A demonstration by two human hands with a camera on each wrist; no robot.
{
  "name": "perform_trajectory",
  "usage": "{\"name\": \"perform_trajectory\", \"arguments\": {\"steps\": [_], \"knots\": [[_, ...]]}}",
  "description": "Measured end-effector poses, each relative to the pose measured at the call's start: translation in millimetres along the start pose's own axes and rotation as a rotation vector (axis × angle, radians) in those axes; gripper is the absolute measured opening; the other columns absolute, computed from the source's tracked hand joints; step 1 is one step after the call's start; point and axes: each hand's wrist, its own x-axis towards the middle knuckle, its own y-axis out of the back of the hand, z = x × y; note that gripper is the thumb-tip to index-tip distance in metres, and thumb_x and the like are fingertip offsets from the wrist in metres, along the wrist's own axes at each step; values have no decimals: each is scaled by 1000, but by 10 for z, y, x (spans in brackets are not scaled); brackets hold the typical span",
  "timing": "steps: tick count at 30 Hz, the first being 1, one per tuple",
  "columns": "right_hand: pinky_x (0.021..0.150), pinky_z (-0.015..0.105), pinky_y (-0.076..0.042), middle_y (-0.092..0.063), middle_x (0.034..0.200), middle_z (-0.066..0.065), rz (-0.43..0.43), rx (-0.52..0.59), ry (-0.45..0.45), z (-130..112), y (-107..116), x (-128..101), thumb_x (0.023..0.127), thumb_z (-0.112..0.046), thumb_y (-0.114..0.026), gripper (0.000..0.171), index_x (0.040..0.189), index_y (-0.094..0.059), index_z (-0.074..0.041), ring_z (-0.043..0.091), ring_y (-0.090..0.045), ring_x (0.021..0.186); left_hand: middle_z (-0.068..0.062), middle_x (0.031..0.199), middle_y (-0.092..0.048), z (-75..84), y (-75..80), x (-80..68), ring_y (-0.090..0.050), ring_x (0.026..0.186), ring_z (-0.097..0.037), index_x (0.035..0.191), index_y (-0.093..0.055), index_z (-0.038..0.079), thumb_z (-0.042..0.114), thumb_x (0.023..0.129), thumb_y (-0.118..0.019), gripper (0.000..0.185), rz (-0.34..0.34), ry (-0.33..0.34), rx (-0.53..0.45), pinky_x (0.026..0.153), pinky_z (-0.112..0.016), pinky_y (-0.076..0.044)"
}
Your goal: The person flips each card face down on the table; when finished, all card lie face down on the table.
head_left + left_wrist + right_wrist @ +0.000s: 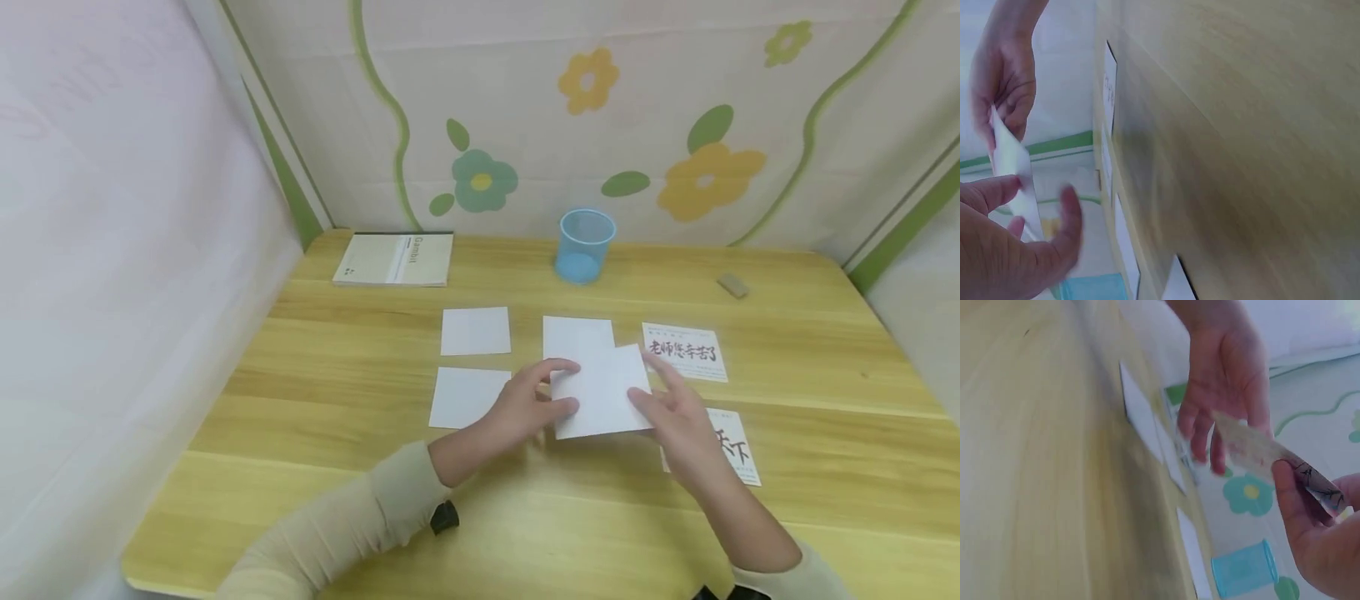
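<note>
Both hands hold a white card (pixel 600 396) above the table. At its right edge my right hand (pixel 682 421) pinches it, thumb on the blank upper face and fingers behind. My left hand (pixel 521 400) is at the left edge, its thumb and a fingertip over the card; another finger hangs lower, blurred in the left wrist view. The card's underside (pixel 1254 450) carries faint red marks and dark branch-like strokes. Beneath the right forearm, a card with large brush characters (pixel 738 450) is partly hidden. A blank card (pixel 468 396) lies by the left hand.
Behind the held card lies another blank card (pixel 577 333), partly covered; one more blank card (pixel 476 331) is left of it. A second lettered card (pixel 684 352) lies at right. Farther back are a notebook (pixel 393 260), a blue mesh cup (pixel 583 250) and a small brownish block (pixel 732 286).
</note>
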Motion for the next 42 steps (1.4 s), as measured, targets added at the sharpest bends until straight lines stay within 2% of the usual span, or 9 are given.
{"name": "perform_trajectory", "arguments": {"steps": [3,7,13,17,25,30,34,37,42], "knots": [[55,32,-49,-59,78,19,50,-154,34,110,86,49,85,-19,-53,52,131,-30,-15,21,-59,64,-5,80,-53,-61,19,60,-55,58,-25,107,-56,26,11,76,-64,35,-11,27,13,47,-30,-46],[43,32,-44,-54,59,11,-50,-386,-8,281,149,140,80,-25,-60,40,115,-46,-10,24,-52,48,-4,68,-51,-161,38,172,-50,52,-18,105,-58,18,5,76,-61,32,-40,11,188,45,-25,-43],[36,30,-38,-48,50,5,-168,-579,-64,488,100,245,79,-23,-62,34,108,-53,-7,19,-44,39,2,88,-54,-234,0,260,-46,72,-11,107,-56,16,13,78,-59,29,-125,21,610,65,-24,-41],[41,28,-36,-44,53,2,-146,-723,-10,545,37,294,77,-20,-63,30,104,-57,-7,14,-40,44,-2,90,-47,-238,-45,258,-46,68,-16,110,-52,23,21,80,-58,31,-138,71,811,56,-27,-40],[48,27,-36,-50,65,-1,-131,-845,14,508,-8,317,76,-27,-63,32,104,-57,-13,13,-42,54,-4,88,-41,-228,-19,233,-44,58,-18,110,-51,26,24,80,-57,31,-117,107,873,47,-27,-36],[44,28,-40,-53,68,3,-79,-812,-10,340,322,278,82,-38,-55,44,116,-49,-11,15,-47,53,-1,93,-46,-107,-38,301,-46,57,-15,111,-51,25,24,80,-58,32,-91,98,713,47,-26,-39],[55,43,-44,-54,94,23,-87,-898,-125,234,795,177,83,-47,-47,64,126,-35,-1,33,-53,73,-2,93,-54,57,-201,382,-55,65,-17,120,-44,22,28,84,-53,38,-197,160,232,53,-29,-46],[68,57,-37,-36,115,37,-134,-956,-218,300,1092,55,82,-49,-46,76,127,-25,9,51,-40,95,-12,100,-54,141,-410,416,-59,73,-26,130,-29,18,44,85,-44,54,-313,277,-181,59,-37,-49],[71,59,-34,-28,118,41,-165,-909,-251,492,1223,-105,81,-49,-49,82,126,-21,14,53,-36,98,-27,112,-47,206,-763,478,-58,78,-36,137,-8,24,71,73,-30,83,-404,413,-455,70,-44,-46]]}}
